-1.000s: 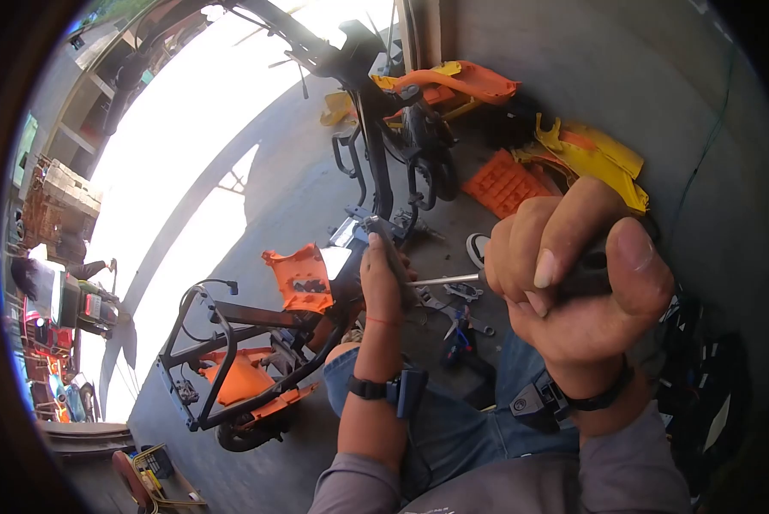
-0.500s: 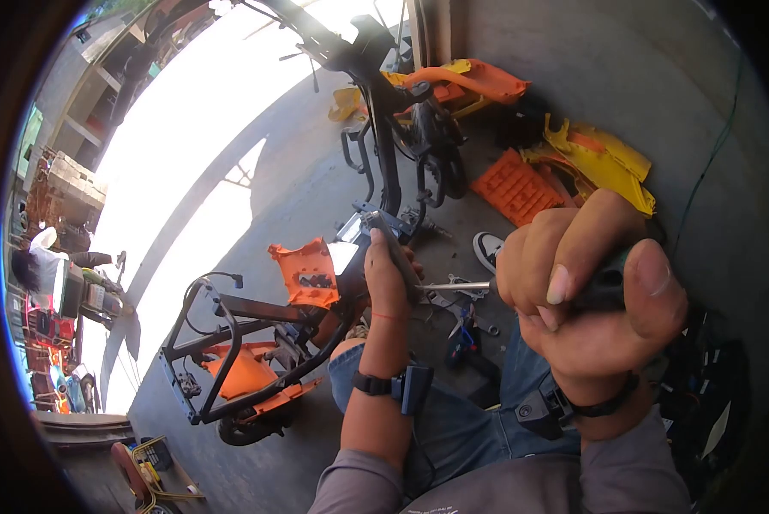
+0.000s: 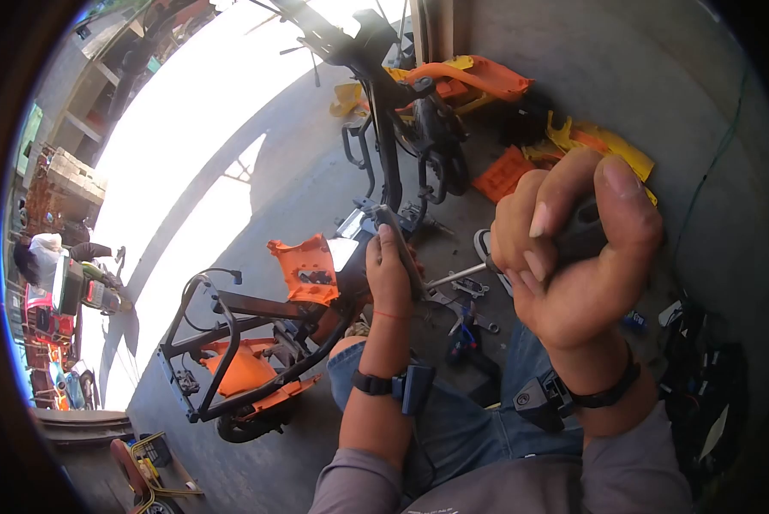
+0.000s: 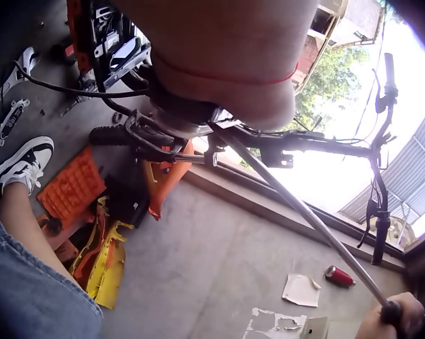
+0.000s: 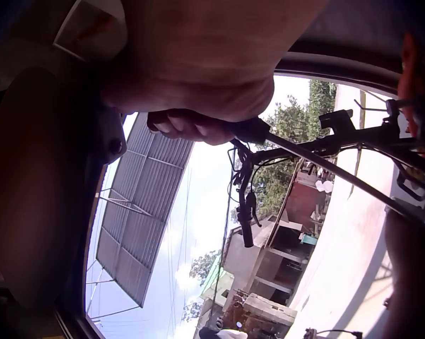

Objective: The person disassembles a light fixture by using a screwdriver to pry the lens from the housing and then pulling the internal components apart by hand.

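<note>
In the head view my right hand (image 3: 577, 257) grips the dark handle of a screwdriver (image 3: 458, 274), its fingers curled round it and the thumb raised along the side. The long metal shaft runs left to a dark, flat part (image 3: 408, 253) that my left hand (image 3: 388, 278) holds, thumb on top. In the left wrist view the shaft (image 4: 304, 205) meets that part under the palm; the tip is hidden. The right wrist view shows the handle (image 5: 251, 131) in the fist. Beyond the left hand stands a stripped black bike frame (image 3: 383, 154).
Orange panels (image 3: 305, 270) lie on the bike's frame. Orange and yellow panels (image 3: 603, 141) lie on the floor by the wall. A wrench (image 3: 487, 324) and a dark power tool (image 3: 470, 355) are near my knees. A shoe (image 4: 23, 166) shows in the left wrist view.
My right hand has turned and risen slightly, thumb higher, so the screwdriver's shaft now slopes up toward it. The left hand keeps its hold on the dark part with little movement.
</note>
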Motion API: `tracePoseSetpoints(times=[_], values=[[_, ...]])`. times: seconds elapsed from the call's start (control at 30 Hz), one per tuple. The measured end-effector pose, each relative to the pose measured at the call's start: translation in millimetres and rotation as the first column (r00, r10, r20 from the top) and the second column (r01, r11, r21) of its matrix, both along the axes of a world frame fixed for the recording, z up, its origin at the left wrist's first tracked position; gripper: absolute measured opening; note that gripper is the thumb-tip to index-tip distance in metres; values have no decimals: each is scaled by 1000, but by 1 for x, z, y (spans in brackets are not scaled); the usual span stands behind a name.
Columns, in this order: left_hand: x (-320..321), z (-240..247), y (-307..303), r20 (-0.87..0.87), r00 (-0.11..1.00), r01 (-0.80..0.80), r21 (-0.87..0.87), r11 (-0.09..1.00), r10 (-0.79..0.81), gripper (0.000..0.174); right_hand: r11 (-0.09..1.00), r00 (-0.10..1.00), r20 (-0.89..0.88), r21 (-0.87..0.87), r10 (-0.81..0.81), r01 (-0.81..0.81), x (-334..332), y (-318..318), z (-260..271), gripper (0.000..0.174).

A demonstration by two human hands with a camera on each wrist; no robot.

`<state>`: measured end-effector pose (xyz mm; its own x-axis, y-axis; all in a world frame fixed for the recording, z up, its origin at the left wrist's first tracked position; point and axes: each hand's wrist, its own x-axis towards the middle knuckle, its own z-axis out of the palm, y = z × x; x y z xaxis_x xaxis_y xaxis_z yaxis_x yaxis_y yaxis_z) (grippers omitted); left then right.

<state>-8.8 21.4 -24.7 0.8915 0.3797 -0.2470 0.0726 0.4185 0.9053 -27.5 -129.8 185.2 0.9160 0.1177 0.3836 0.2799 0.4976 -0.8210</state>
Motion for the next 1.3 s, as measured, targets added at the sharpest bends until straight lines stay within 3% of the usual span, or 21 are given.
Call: tracePoseSetpoints(times=[0.1,0.13,0.17,0.23,0.27,0.3,0.37,0.47,0.63,0.73,0.8,0.83,0.93,1.03,1.1,1.13,1.17,1.2,1.23,1.3], values=[[1,-7,-3,-25,999,26,-1,1000,-26,42,981,990,60,-138,-127,134,7,3,6,44],[0,-4,-4,-35,999,19,-117,993,-24,43,994,998,52,-101,-44,49,5,4,9,43],[-1,-8,-3,-39,999,20,-117,993,-24,43,994,998,48,-102,-44,49,5,5,10,43],[1,-15,3,150,987,47,87,995,-59,46,994,998,36,-100,51,-47,7,7,14,42],[2,-19,7,218,967,114,87,990,-130,47,991,995,29,-97,98,-95,8,7,15,42],[-4,-1,2,-118,991,51,-155,987,-70,48,985,989,18,-93,144,-142,7,7,15,41],[-5,-4,-1,-175,981,70,-81,994,-83,47,968,971,2,-82,237,-236,8,8,16,41],[-7,-2,-3,-211,963,143,-134,981,-169,47,928,930,-11,-61,368,-368,9,8,19,41],[-8,-5,-9,-176,970,156,-92,984,-170,48,826,827,-36,-37,561,-562,12,5,22,44],[-3,-9,-10,-248,941,198,-151,968,-231,48,744,744,-47,-11,667,-668,15,4,22,47],[-4,-4,-13,-165,927,265,-350,898,-338,47,683,682,-51,6,729,-730,18,4,22,49],[-4,-3,-14,-165,926,266,-351,898,-339,47,685,684,-52,6,728,-729,21,4,21,49],[-5,2,-16,-191,938,226,-294,929,-289,46,724,723,27,-50,690,-688,28,4,11,48],[0,-2,-16,-195,948,199,-253,947,-252,45,836,835,54,-1,548,-549,37,-1,-10,35],[0,-14,-16,-129,992,-3,52,999,10,43,894,894,64,38,443,-446,40,-2,-16,29],[-1,-12,-15,-170,981,-79,79,994,91,44,894,895,63,41,443,-445,36,-3,-16,29],[-1,-8,-13,-169,981,-79,81,994,91,44,977,978,-91,117,188,-177,29,-4,-13,36],[-3,-6,-8,-116,977,-175,67,982,181,45,983,964,-257,148,-71,112,22,-5,-12,46],[-3,-5,-2,-63,961,-265,48,963,268,45,970,953,-266,152,-146,191,17,-10,-16,45],[2,-14,3,8,961,-276,50,960,276,46,941,991,-119,325,-56,92,5,-19,-26,42]])
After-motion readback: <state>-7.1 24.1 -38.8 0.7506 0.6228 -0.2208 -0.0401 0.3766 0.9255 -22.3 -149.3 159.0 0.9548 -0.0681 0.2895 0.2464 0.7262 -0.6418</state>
